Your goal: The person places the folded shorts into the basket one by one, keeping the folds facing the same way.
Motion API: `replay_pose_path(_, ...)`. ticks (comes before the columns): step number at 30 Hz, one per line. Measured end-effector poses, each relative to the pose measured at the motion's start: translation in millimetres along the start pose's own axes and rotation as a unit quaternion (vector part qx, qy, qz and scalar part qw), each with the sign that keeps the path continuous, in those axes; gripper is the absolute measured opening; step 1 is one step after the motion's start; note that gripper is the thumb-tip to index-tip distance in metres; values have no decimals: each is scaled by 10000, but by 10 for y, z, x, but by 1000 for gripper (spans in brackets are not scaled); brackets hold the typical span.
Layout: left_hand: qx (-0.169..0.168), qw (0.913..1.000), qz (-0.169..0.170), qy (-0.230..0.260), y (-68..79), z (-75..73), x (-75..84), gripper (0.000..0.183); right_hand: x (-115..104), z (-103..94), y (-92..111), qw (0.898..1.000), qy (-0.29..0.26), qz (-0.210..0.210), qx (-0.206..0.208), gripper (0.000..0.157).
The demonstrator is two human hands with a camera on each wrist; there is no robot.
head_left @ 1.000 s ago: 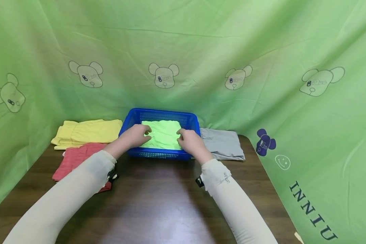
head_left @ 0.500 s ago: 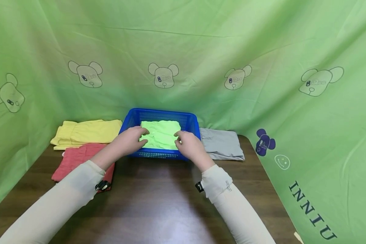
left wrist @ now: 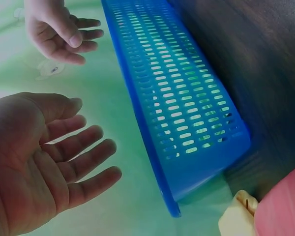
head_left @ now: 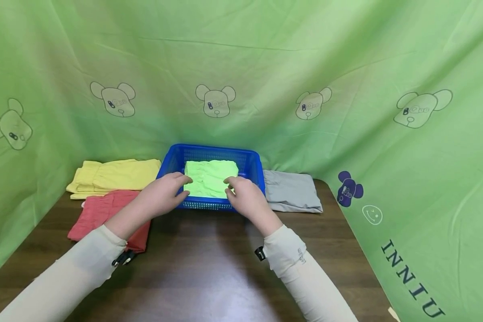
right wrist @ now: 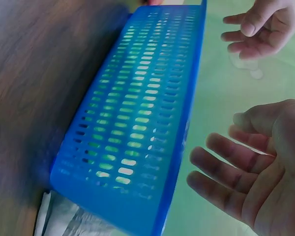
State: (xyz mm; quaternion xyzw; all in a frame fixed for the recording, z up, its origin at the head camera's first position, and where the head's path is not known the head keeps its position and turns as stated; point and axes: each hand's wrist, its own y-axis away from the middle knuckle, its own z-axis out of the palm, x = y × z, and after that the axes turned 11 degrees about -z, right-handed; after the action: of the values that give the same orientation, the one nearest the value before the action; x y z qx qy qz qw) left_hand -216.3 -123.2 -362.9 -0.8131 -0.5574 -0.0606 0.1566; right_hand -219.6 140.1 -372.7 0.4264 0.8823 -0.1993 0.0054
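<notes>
- Near the back of the table point(head_left: 201, 268), as my head view has it, the basket point(head_left: 203, 204) stands upright, with the green cloth point(head_left: 211, 179) folded flat inside.
- Over the basket's front left part I see the left hand point(head_left: 163, 194), fingers wide and loosely bent; its wrist view shows it apart from the rim.
- Over the front right part I see the right hand point(head_left: 247, 197) — fingers wide, slightly curved, palm turned toward the left hand, also apart from the rim.
- Left of the basket I have the yellow cloth point(head_left: 116, 175), folded, and nearer me the red cloth point(head_left: 100, 209), partly hidden by the left arm.
- Just right of the basket I see the gray cloth point(head_left: 294, 191), folded.
- Behind everything I see the green curtain point(head_left: 265, 40), printed with bear heads.
</notes>
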Motion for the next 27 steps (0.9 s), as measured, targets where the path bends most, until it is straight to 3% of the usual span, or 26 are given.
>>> replay_pose_path(11, 297, 9994, 164, -45, 270, -67, -37, 35, -220, -40, 71, 9990, 60, -347, 276, 23)
replay_pose_path(27, 911, 9942, -296, 493, 719, -309, -265, 31, -610, 38, 159, 9934, 92, -1041, 466, 22)
